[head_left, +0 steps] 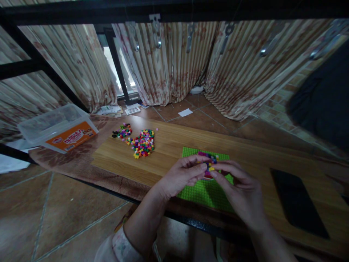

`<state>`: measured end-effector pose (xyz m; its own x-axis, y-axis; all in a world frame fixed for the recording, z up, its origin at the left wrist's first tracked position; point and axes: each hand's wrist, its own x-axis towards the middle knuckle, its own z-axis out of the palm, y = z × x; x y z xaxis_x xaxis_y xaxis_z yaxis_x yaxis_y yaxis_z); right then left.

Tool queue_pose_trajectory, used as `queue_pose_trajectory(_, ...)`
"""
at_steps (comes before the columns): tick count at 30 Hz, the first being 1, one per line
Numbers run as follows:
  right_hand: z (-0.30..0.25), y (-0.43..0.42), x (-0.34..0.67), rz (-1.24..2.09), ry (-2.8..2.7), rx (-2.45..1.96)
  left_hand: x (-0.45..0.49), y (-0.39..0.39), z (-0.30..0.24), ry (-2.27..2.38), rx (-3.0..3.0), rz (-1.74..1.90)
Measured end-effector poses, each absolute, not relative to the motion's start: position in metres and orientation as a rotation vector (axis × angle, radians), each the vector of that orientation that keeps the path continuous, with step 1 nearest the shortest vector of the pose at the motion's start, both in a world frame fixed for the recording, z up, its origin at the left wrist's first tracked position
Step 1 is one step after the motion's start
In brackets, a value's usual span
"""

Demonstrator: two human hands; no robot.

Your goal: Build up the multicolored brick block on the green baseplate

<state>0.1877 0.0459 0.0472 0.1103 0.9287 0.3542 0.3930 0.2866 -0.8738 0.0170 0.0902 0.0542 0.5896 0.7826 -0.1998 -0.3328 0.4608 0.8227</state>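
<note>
Over the green studded baseplate (pixel 201 196), both hands meet at a small cluster of coloured toy bricks (pixel 209 168), with blue, yellow and magenta showing. My left hand (pixel 188 169) pinches it from the left between thumb and fingers. From the right, my right hand (pixel 240 182) closes thumb and fingertips on its yellow part. More bricks (pixel 204 154) in magenta, blue and white show just behind the fingers, near the plate's far side. My fingers hide much of the cluster, so I cannot tell whether it touches the plate.
Loose multicoloured bricks (pixel 143 142) lie heaped on the wooden board (pixel 169 145), beside a smaller pile (pixel 124 131). A clear plastic tub (pixel 58 127) with an orange label stands at the left. To the right lies a flat black object (pixel 298 202). A dark metal bar (pixel 174 12) crosses overhead.
</note>
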Motion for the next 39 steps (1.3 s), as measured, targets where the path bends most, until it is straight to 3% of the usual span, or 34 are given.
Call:
queue_pose_trajectory(9, 0.027, 0.053, 0.201, 0.404, -1.47, -1.463, 0.016, 0.1, 0.042, 0.903, 0.739, 0.903)
queue_pose_trajectory(28, 0.028, 0.055, 0.2, 0.105, -1.716, -1.464, 0.015, 0.1, 0.045, 0.908, 0.754, 0.892)
queue_pose_trajectory(39, 0.013, 0.065, 0.195, 0.667, -1.091, -1.537, 0.016, 0.1, 0.046, 0.918, 0.736, 0.891)
